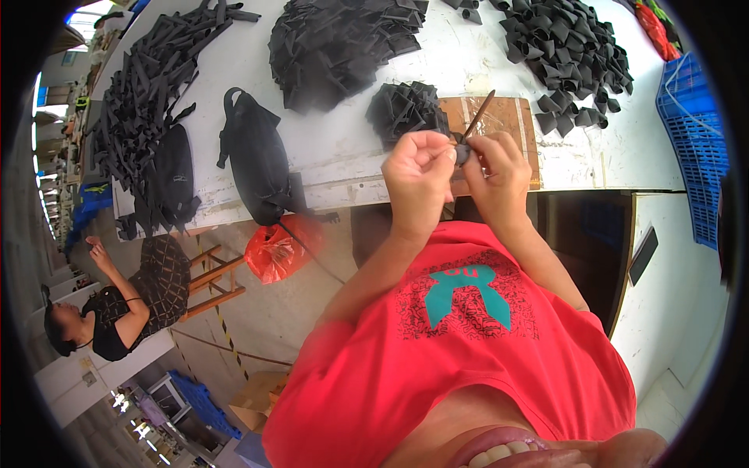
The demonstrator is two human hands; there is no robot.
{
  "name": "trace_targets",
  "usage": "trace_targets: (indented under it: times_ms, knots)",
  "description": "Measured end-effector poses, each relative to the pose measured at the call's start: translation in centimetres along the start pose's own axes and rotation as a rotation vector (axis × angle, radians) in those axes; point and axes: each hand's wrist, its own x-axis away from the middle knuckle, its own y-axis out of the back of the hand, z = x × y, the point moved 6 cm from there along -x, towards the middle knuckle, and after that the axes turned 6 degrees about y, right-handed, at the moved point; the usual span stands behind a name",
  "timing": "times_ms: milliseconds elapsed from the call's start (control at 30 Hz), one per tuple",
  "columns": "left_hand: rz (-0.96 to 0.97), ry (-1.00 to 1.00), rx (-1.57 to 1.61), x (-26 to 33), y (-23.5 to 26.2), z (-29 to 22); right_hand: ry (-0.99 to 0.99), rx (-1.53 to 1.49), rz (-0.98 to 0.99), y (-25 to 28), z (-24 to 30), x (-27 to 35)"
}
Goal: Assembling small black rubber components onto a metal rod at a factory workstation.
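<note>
My left hand (pixel 421 173) and my right hand (pixel 499 170) meet above the table's near edge, fingertips pinched close together. Between them is a small, dark rolled piece (pixel 462 153) of what looks like fabric, gripped by both hands. A thin brown stick (pixel 479 114) slants up and away just beyond the fingers; whether a finger touches it I cannot tell. Under my hands lies a brown board (pixel 521 129) covered with clear tape. Left of the board sits a small heap of folded black pieces (pixel 404 111), close to my left hand.
On the white table (pixel 343 148) are a large black heap (pixel 328 51), a pile of rolled black pieces (pixel 568 58), long black strips (pixel 148 86) and a black bag (pixel 253 156). A blue crate (pixel 690 132) stands right. Another person (pixel 117 312) sits at left, beside a red plastic bag (pixel 281 249).
</note>
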Motion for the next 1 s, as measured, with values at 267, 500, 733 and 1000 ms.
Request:
trace_targets:
  times_ms: [267,500,733,1000]
  knots:
    - [0.364,0.268,0.305,-0.1,-2.3,0.3,-1.029,-1.57,0.192,-2.8,-3.5,2.0]
    - [0.453,0.435,0.697,-1.9,-3.7,-1.0,-0.772,-1.129,0.349,-0.2,-3.1,-1.3]
    - [0.489,0.62,0.769,-4.2,-5.1,-1.8,-0.575,-1.125,0.485,-2.1,-5.5,-6.3]
    - [0.186,-0.619,-0.287,-4.2,-4.1,-4.6,-0.375,-0.746,0.185,0.2,-6.2,-5.0]
